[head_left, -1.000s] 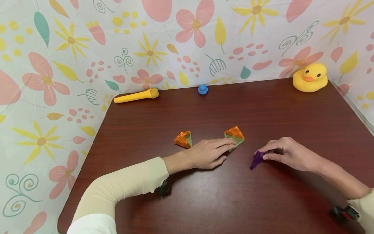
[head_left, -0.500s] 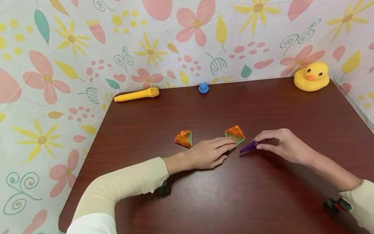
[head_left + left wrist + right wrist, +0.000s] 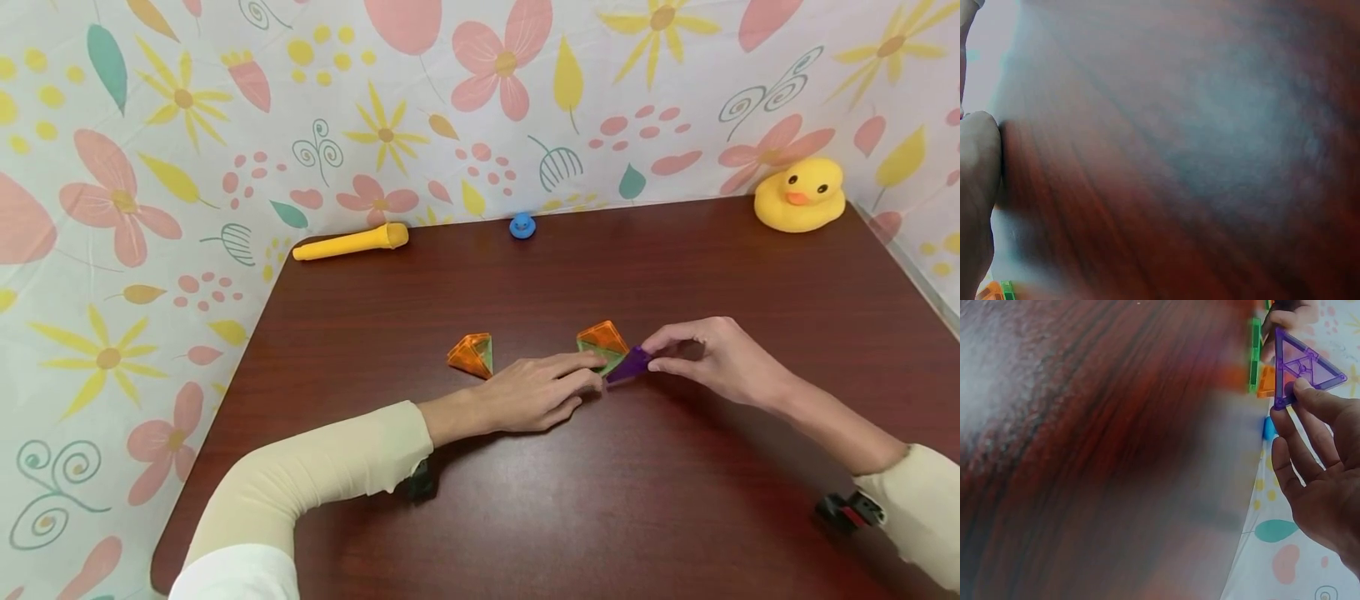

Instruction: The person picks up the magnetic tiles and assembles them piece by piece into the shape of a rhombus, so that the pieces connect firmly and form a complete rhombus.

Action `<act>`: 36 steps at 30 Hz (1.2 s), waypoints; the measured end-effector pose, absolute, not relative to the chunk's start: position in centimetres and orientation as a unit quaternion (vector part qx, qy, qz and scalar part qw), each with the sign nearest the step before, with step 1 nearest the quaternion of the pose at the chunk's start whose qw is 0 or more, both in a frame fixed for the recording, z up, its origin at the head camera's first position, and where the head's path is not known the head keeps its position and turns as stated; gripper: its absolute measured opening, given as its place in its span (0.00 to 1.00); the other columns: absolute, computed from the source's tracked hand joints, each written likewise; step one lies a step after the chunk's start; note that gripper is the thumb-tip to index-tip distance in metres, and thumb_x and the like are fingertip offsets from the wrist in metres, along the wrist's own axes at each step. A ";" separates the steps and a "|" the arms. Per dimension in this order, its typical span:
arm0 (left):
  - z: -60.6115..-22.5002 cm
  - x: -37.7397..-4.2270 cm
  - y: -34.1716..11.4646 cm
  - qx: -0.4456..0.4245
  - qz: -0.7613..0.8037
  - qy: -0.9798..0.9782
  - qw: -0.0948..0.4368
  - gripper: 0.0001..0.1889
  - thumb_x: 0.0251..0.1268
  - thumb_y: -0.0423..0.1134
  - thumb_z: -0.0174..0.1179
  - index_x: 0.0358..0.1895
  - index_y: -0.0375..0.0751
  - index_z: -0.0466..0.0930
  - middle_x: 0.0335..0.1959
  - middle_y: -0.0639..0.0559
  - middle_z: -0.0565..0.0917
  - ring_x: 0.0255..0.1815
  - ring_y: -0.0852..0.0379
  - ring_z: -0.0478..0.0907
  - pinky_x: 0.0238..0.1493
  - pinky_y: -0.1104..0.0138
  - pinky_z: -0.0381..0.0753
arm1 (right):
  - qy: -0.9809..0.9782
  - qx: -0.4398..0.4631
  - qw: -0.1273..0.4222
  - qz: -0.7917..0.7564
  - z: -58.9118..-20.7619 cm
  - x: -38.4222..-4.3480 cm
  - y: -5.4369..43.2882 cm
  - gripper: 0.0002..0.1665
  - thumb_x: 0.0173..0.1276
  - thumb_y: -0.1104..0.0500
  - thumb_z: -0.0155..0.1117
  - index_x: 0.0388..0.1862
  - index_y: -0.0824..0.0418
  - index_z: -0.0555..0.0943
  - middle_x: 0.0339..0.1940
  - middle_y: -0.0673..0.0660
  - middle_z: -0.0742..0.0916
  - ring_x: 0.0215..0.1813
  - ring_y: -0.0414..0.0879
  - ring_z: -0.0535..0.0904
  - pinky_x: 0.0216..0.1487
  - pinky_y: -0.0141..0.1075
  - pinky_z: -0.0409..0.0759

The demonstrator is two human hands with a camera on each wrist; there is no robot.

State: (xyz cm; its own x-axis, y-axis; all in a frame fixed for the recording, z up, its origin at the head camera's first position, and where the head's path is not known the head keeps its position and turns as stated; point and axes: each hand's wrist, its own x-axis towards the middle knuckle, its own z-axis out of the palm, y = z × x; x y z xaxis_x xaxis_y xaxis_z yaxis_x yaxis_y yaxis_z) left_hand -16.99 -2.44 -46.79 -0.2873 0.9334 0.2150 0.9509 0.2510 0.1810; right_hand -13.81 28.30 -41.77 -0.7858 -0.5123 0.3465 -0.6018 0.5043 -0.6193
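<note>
My right hand [image 3: 720, 358] pinches a translucent purple triangular magnetic tile [image 3: 628, 365] between thumb and fingertips. In the right wrist view the purple tile [image 3: 1310, 362] shows its frame and inner bars. Its lower end is beside a green and orange tile piece [image 3: 602, 335] on the table; whether they touch I cannot tell. My left hand [image 3: 536, 393] lies palm down, its extended fingers resting on the green part of that piece. Left of it lies a second orange and green tile piece [image 3: 472, 356], near my left wrist. The left wrist view shows mostly blurred tabletop.
Along the back edge of the brown table [image 3: 465, 283] lie a yellow toy microphone [image 3: 350, 243], a small blue duck [image 3: 522, 226] and a large yellow duck [image 3: 799, 198]. A flowered cloth [image 3: 420, 100] hangs behind and at the sides.
My right hand has moved left with the purple tile, turning it and bringing it up to the right-hand green and orange piece. My left hand has stayed nearly still.
</note>
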 end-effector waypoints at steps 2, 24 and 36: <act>-46.8 -17.1 -2.5 -0.603 -0.140 -0.784 0.044 0.15 0.84 0.43 0.52 0.67 0.53 0.77 0.78 0.49 0.71 0.78 0.56 0.68 0.60 0.64 0.82 | -0.865 0.321 0.058 0.381 -41.7 -13.9 28.2 0.24 0.52 0.74 0.84 0.42 0.51 0.91 0.37 0.42 0.91 0.34 0.36 0.84 0.36 0.26 0.83; -47.1 -17.1 -2.5 -0.624 -0.120 -0.767 0.085 0.21 0.84 0.42 0.51 0.73 0.56 0.79 0.79 0.47 0.70 0.77 0.56 0.69 0.55 0.68 0.83 | -0.863 0.345 0.057 0.364 -42.1 -14.8 26.2 0.25 0.52 0.75 0.84 0.43 0.51 0.92 0.39 0.42 0.92 0.36 0.35 0.84 0.32 0.29 0.81; -47.2 -17.1 -2.7 -0.618 -0.099 -0.775 0.088 0.22 0.85 0.44 0.51 0.75 0.53 0.78 0.78 0.46 0.70 0.76 0.54 0.70 0.63 0.66 0.80 | -0.877 0.324 0.069 0.347 -41.9 -14.7 25.7 0.24 0.51 0.73 0.86 0.43 0.51 0.93 0.40 0.44 0.93 0.37 0.36 0.86 0.36 0.27 0.84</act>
